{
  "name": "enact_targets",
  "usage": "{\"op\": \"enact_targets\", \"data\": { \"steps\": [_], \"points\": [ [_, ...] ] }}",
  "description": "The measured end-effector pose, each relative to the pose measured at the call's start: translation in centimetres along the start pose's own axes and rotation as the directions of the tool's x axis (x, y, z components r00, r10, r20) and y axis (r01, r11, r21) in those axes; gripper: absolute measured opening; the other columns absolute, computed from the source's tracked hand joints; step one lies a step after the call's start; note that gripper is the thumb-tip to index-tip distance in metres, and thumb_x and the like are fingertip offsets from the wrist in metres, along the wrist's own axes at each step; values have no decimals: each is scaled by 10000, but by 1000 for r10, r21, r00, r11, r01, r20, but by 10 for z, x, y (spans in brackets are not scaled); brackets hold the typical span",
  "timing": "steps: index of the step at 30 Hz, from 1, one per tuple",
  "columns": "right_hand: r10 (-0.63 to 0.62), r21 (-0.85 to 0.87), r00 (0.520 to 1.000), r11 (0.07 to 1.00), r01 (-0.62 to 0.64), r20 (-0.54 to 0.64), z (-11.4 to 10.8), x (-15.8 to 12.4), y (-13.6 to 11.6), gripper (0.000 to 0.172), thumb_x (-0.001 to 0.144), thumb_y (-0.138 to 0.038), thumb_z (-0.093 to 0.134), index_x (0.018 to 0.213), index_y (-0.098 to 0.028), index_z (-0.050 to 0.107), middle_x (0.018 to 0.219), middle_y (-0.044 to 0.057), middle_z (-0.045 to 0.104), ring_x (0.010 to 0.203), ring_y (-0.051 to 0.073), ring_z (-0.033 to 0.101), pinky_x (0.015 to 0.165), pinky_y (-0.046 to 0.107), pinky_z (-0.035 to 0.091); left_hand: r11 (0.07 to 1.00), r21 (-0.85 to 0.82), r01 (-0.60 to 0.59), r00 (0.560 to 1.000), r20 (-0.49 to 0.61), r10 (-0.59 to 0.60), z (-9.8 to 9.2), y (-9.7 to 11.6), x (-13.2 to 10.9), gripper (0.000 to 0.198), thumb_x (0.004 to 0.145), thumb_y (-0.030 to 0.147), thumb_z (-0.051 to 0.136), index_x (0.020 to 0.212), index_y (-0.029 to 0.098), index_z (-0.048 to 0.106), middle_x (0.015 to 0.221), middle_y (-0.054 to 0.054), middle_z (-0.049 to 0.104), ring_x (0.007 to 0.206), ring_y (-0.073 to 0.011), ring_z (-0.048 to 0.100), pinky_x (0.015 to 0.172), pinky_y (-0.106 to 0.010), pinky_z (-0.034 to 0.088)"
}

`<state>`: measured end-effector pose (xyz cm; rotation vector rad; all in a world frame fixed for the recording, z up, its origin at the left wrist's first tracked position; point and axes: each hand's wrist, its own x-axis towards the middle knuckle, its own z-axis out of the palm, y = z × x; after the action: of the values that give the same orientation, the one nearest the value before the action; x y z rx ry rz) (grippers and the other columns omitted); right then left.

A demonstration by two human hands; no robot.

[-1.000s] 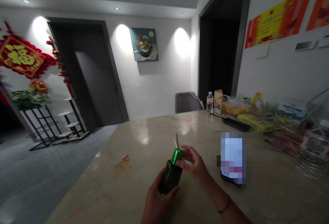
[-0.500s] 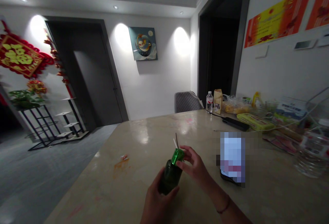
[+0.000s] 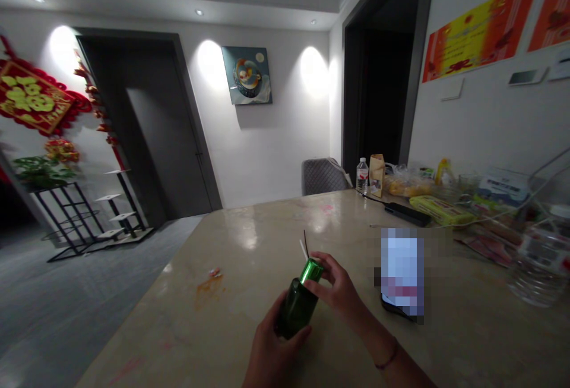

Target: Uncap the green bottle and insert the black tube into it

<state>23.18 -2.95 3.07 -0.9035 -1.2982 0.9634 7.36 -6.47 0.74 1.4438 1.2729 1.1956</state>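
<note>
My left hand [image 3: 271, 346] wraps around the lower part of a dark green glass bottle [image 3: 296, 309] above the stone table top [image 3: 187, 316]. A shiny green metallic cap [image 3: 312, 271] sits on the bottle's top. My right hand [image 3: 338, 287] has its fingers on the cap. Just behind the cap stand a thin white stick [image 3: 303, 249] and a thin dark stick [image 3: 306, 244]; their lower ends are hidden behind the cap and fingers. A phone [image 3: 394, 308], mostly covered by a pixelated patch, lies to the right of my right hand.
The table's left edge drops to a grey floor. An orange smear and a small scrap lie left of the bottle. Along the far right stand a water bottle, paper bag, bagged food, remote control and yellow package. A large plastic bottle stands at right; a grey chair stands beyond the table.
The green cap has shifted slightly right under my right fingers. The whole view has drifted a little, and my left hand still holds the bottle in the same way.
</note>
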Motion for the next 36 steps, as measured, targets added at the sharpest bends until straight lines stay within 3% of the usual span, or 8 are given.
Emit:
{"op": "enact_targets", "data": {
  "steps": [8, 11, 16, 20, 28, 33, 36],
  "points": [
    [-10, 21, 1000, 1000, 10, 3, 1, 0, 2, 529, 604, -311, 711, 1075, -186, 505, 988, 66, 600, 865, 193, 590, 820, 345, 459, 1000, 11, 4, 1000, -23, -4, -1, 0, 2, 683, 532, 240, 727, 1171, 130, 511, 1128, -119, 620, 1026, -270, 582, 914, -382, 446],
    [22, 51, 1000, 998, -22, 0, 2, 1, 4, 531, 595, -368, 717, 1046, -186, 504, 913, 44, 596, 775, 167, 586, 722, 304, 479, 1000, 26, -7, 999, -48, 9, -1, -3, 4, 687, 519, 233, 727, 1163, 119, 516, 1125, -123, 621, 1042, -269, 571, 938, -381, 425],
    [77, 36, 995, 997, -75, -60, 5, 3, 7, 378, 642, -481, 651, 812, -185, 490, 652, -24, 541, 597, 123, 516, 558, 240, 427, 998, 65, -19, 998, -65, 23, 0, -3, 3, 678, 519, 223, 720, 1162, 144, 521, 1140, -113, 613, 1055, -272, 562, 940, -387, 420],
    [96, -36, 992, 994, -99, -81, 5, 2, 7, 341, 657, -481, 628, 712, -179, 479, 608, -30, 507, 573, 120, 481, 528, 231, 393, 998, 61, 3, 998, -62, 0, 1, 0, 0, 662, 507, 212, 725, 1138, 139, 537, 1129, -116, 618, 1043, -272, 568, 917, -369, 439],
    [1, -48, 1000, 999, 1, 29, -3, -3, -8, 204, 717, -339, 525, 821, -166, 554, 714, -10, 485, 631, 120, 464, 577, 231, 400, 999, -29, -31, 998, 50, 32, -1, -5, 3, 648, 513, 200, 735, 1129, 133, 542, 1099, -115, 634, 1021, -272, 580, 922, -375, 434],
    [17, 75, 998, 997, -22, 61, -2, -3, -5, 315, 706, -381, 588, 942, -187, 514, 794, 1, 544, 698, 129, 514, 647, 247, 424, 998, -51, -27, 997, 74, 30, 0, -5, 2, 641, 530, 195, 722, 1140, 143, 533, 1114, -114, 625, 1038, -275, 568, 948, -396, 411],
    [50, 169, 997, 984, -59, 56, 3, -1, 2, 400, 631, -419, 680, 886, -198, 464, 739, -19, 544, 652, 120, 527, 599, 237, 427, 997, -72, -28, 997, 63, 33, 1, -2, 1, 639, 527, 193, 721, 1136, 139, 533, 1109, -115, 627, 1044, -279, 564, 950, -401, 408]
  ]
}}
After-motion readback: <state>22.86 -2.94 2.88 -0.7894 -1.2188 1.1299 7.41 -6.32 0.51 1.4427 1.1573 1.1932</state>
